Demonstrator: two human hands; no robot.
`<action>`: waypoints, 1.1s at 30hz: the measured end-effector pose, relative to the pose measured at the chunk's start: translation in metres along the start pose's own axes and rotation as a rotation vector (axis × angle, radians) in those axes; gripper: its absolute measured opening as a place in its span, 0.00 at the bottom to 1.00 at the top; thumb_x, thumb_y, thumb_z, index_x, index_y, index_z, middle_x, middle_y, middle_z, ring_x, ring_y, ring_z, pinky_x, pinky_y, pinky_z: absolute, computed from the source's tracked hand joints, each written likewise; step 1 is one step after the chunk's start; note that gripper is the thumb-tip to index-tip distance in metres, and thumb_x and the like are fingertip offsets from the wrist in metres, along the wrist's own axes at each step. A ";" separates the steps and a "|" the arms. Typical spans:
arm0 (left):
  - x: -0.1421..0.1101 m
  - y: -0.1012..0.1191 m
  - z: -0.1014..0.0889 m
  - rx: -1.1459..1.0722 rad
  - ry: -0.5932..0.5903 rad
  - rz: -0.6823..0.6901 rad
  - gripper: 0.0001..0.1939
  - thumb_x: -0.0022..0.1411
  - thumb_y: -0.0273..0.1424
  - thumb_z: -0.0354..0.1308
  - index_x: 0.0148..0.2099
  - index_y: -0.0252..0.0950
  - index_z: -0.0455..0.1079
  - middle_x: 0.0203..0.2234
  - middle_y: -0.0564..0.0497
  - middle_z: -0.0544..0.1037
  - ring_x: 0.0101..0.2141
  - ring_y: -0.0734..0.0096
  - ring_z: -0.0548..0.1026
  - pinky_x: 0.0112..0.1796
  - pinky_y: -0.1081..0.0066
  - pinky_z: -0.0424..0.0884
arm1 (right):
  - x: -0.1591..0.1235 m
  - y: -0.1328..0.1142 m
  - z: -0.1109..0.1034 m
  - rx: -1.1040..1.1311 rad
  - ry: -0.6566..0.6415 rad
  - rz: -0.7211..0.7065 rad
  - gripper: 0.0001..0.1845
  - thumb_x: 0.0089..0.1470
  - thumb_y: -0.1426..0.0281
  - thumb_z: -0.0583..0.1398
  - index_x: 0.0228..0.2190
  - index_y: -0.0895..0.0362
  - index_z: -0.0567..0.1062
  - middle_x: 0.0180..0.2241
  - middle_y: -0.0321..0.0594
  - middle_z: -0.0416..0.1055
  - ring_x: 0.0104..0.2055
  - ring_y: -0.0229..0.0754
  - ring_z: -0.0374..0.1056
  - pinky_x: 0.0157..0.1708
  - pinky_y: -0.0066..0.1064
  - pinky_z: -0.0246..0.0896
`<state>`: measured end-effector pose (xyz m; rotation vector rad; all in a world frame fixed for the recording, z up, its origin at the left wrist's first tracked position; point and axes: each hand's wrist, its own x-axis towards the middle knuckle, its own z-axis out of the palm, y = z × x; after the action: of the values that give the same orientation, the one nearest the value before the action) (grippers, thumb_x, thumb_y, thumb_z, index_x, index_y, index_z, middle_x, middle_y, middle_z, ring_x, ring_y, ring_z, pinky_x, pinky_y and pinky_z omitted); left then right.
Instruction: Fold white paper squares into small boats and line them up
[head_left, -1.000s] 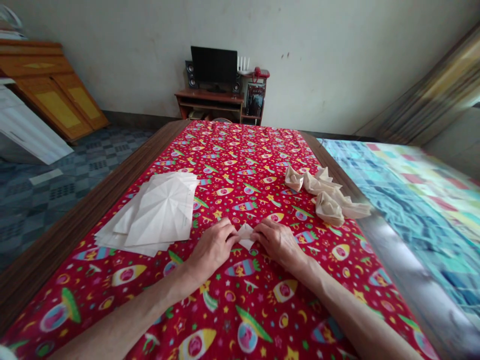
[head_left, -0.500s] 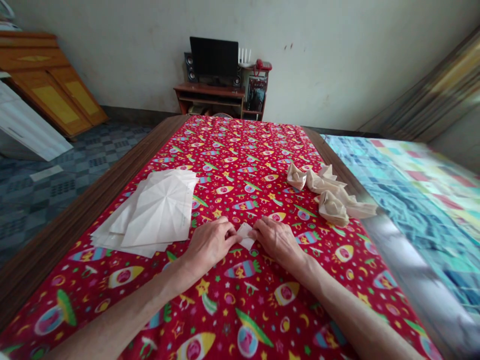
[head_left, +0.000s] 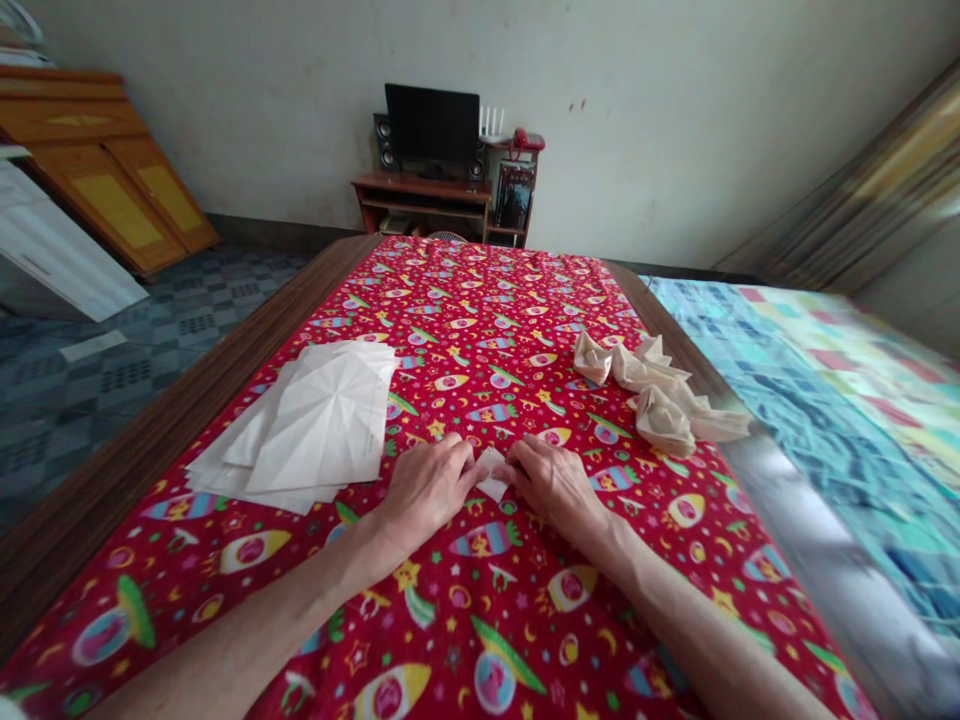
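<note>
A small folded white paper piece (head_left: 492, 474) lies on the red patterned tablecloth (head_left: 480, 620) between both of my hands. My left hand (head_left: 424, 487) pinches its left edge with curled fingers. My right hand (head_left: 553, 480) presses and pinches its right edge. To the left of my left hand sits a stack of creased white paper sheets (head_left: 315, 425). Beyond my right hand rests a cluster of folded cream paper shapes (head_left: 660, 395).
The wooden table edge (head_left: 142, 450) runs along the left, with tiled floor beyond. A blue patterned bed cover (head_left: 825, 400) lies to the right. At the far wall stands a desk with a monitor (head_left: 432, 120) and speakers; a wooden cabinet (head_left: 112, 180) stands far left.
My hands stay on the small paper; the fingers have drawn slightly closer together over it. The view has shifted a little.
</note>
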<state>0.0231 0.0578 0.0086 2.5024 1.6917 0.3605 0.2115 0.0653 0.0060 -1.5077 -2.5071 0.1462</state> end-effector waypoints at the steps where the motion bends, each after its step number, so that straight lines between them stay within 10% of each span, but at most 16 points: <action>1: 0.000 0.000 0.000 0.007 -0.002 0.009 0.11 0.63 0.40 0.54 0.32 0.39 0.67 0.28 0.55 0.73 0.28 0.69 0.73 0.27 0.70 0.57 | 0.000 0.000 -0.001 0.003 -0.010 -0.003 0.16 0.61 0.58 0.53 0.31 0.56 0.71 0.30 0.37 0.71 0.29 0.37 0.66 0.25 0.28 0.46; 33: 0.022 -0.004 -0.001 -0.431 -0.015 0.068 0.04 0.59 0.28 0.58 0.31 0.36 0.71 0.27 0.53 0.76 0.29 0.72 0.73 0.31 0.75 0.65 | -0.012 0.012 0.002 0.471 0.238 -0.029 0.08 0.55 0.64 0.60 0.32 0.56 0.70 0.28 0.36 0.68 0.30 0.37 0.63 0.30 0.27 0.57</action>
<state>0.0269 0.0800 0.0121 2.2379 1.3485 0.6351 0.2267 0.0605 -0.0002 -1.2154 -2.1132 0.4841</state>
